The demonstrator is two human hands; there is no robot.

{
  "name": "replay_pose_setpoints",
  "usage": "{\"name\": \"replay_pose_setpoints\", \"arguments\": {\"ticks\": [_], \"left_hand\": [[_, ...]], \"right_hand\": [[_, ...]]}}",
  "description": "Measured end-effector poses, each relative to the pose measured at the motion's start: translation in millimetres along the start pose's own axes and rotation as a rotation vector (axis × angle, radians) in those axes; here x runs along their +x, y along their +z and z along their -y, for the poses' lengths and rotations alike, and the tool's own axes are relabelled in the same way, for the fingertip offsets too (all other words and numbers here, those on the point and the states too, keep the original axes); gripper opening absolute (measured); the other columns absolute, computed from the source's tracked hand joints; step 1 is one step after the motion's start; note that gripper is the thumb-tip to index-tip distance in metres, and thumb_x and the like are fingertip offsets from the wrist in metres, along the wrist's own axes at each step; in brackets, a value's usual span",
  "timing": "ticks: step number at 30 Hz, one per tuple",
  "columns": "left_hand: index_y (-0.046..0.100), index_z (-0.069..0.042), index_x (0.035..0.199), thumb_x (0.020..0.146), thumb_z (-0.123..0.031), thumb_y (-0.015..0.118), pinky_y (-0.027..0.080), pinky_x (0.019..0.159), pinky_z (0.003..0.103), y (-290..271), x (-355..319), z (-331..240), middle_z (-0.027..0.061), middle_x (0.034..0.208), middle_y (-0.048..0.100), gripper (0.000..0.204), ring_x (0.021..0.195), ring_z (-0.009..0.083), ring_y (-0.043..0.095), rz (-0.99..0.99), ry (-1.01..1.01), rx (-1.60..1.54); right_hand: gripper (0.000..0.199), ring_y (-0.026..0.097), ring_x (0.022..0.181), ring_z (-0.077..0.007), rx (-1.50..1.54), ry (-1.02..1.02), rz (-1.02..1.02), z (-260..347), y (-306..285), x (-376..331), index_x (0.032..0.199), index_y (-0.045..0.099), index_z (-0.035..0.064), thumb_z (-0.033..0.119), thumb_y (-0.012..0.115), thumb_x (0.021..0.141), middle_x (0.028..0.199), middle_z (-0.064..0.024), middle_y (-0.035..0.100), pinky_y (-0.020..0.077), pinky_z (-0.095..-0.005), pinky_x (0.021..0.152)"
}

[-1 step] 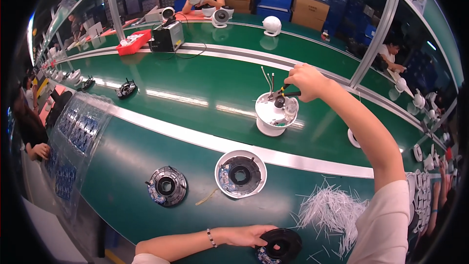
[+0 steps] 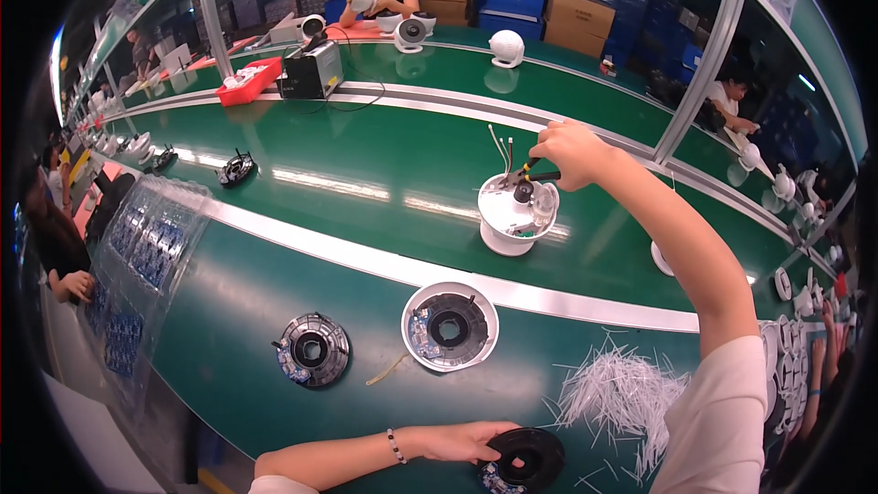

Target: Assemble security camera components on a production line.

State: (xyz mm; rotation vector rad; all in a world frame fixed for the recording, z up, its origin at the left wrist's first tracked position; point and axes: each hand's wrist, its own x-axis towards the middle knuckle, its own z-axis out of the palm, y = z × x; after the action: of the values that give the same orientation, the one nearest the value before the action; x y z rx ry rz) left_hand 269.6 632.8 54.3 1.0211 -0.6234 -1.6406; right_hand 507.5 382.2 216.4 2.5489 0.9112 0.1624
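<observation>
My right hand [image 2: 572, 154] is closed on the handles of cutting pliers [image 2: 530, 172]. The pliers' jaws reach into an upturned white round housing [image 2: 506, 238] on the far green surface, by thin wires [image 2: 501, 148] that stand up from it. Down at the lower edge, my left hand [image 2: 466, 441] grips a black round frame [image 2: 540, 459] with a blue circuit board on it. A similar black round frame [image 2: 314, 350] lies on the near table. Beside it a white round shell [image 2: 450, 327] holds another black frame and blue board.
Thin white plastic strips [image 2: 622, 393] lie heaped on the right. Plastic trays of blue boards [image 2: 146, 247] stand at left. Beyond are a black frame [image 2: 236, 167], a red bin [image 2: 249, 80], a black box device [image 2: 313, 69] and a white camera [image 2: 506, 48].
</observation>
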Motion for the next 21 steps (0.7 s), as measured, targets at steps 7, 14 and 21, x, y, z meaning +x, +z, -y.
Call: {"name": "replay_pose_setpoints", "arguments": {"ticks": [7, 14, 21], "left_hand": [[0.028, -0.006, 0.13, 0.084, 0.001, 0.041, 0.036, 0.071, 0.017, 1, 2, 2, -0.0006, 0.115, 0.041, 0.048, 0.093, 0.0052, 0.039, 0.021, 0.005, -0.026], [0.028, -0.005, 0.13, 0.084, 0.001, 0.041, 0.035, 0.075, 0.018, 0, 3, 7, 0.0001, 0.116, 0.041, 0.048, 0.097, 0.0063, 0.038, 0.009, 0.02, -0.041], [0.028, -0.006, 0.13, 0.083, 0.001, 0.041, 0.035, 0.077, 0.018, 3, -1, -5, 0.0, 0.116, 0.04, 0.049, 0.099, 0.0063, 0.038, 0.001, -0.029, -0.016]], "right_hand": [[0.036, 0.053, 0.086, -0.0219, -0.038, -0.024, 0.055, -3, -15, -5, 0.085, 0.063, 0.0119, 0.015, 0.069, 0.05, 0.08, -0.005, 0.057, 0.0409, -0.0323, 0.071], [0.044, 0.051, 0.087, -0.0199, -0.063, -0.013, 0.155, -6, -17, -11, 0.091, 0.063, 0.0104, 0.009, 0.066, 0.047, 0.081, -0.0043, 0.055, 0.038, -0.0307, 0.07], [0.041, 0.051, 0.087, -0.0193, -0.11, 0.004, 0.23, -9, -31, -18, 0.088, 0.064, 0.0117, 0.01, 0.067, 0.047, 0.081, -0.0042, 0.056, 0.0375, -0.0299, 0.069]]}}
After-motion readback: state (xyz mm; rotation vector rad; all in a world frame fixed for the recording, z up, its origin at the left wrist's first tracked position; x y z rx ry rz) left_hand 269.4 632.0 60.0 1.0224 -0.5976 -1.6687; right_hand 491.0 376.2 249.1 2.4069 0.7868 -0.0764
